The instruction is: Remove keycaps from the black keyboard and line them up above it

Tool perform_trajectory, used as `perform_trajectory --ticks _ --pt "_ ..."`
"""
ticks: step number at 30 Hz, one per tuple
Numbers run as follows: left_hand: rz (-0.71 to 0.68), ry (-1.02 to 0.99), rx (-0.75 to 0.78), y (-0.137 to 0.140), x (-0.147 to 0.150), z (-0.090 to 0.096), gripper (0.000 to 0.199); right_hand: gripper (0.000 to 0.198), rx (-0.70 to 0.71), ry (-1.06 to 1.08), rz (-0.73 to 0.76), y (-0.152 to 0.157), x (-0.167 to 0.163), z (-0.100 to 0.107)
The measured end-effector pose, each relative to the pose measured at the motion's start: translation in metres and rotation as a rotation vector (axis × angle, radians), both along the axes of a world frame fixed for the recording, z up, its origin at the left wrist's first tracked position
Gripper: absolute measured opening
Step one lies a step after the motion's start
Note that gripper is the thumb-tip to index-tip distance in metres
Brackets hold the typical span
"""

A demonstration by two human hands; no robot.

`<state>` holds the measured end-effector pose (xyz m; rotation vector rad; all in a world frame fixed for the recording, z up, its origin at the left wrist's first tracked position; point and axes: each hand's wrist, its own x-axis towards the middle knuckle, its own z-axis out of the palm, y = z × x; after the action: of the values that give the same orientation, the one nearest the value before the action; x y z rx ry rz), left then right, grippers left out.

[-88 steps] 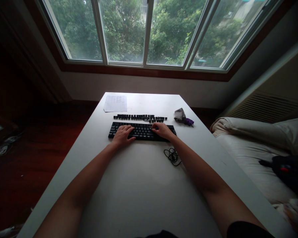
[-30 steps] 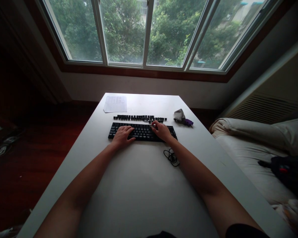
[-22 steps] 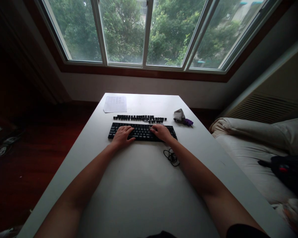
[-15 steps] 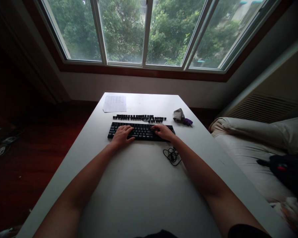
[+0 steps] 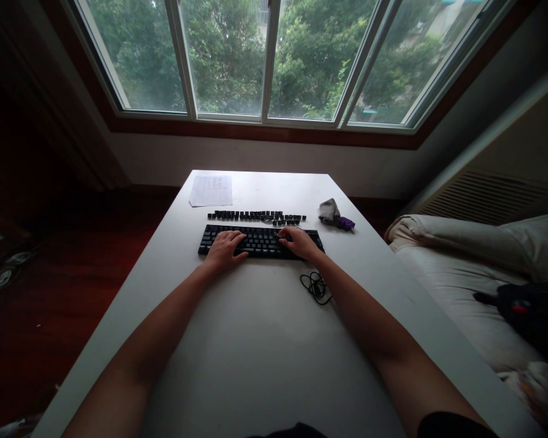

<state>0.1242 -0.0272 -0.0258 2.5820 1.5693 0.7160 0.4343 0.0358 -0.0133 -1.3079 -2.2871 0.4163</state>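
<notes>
A black keyboard [image 5: 261, 243] lies across the white table. My left hand [image 5: 223, 250] rests on its left part, fingers stretched out and thumb apart toward the front edge. Over the right half, my right hand [image 5: 299, 242] is closed with its fingertips pinched just above the keys. Something small and dark shows at those fingertips, too small to name. Behind the keyboard, loose black keycaps [image 5: 246, 215] stand in rows. A coiled black cable [image 5: 316, 287] lies beside my right forearm.
A printed sheet of paper [image 5: 211, 191] lies at the table's far left. A grey and purple cloth item [image 5: 329, 212] sits at the far right. The white table [image 5: 256, 340] faces a window; a pale sofa [image 5: 456, 286] stands along its right side.
My right hand has shifted very slightly on the keyboard, and the keyboard's right end has moved a little. My left hand stays in place.
</notes>
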Motion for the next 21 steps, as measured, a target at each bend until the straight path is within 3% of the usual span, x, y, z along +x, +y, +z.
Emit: perform_trajectory --ticks 21 --pt "-0.002 0.026 0.029 -0.001 -0.0002 0.0003 0.057 0.019 0.018 -0.028 -0.04 0.0069 0.0005 -0.0066"
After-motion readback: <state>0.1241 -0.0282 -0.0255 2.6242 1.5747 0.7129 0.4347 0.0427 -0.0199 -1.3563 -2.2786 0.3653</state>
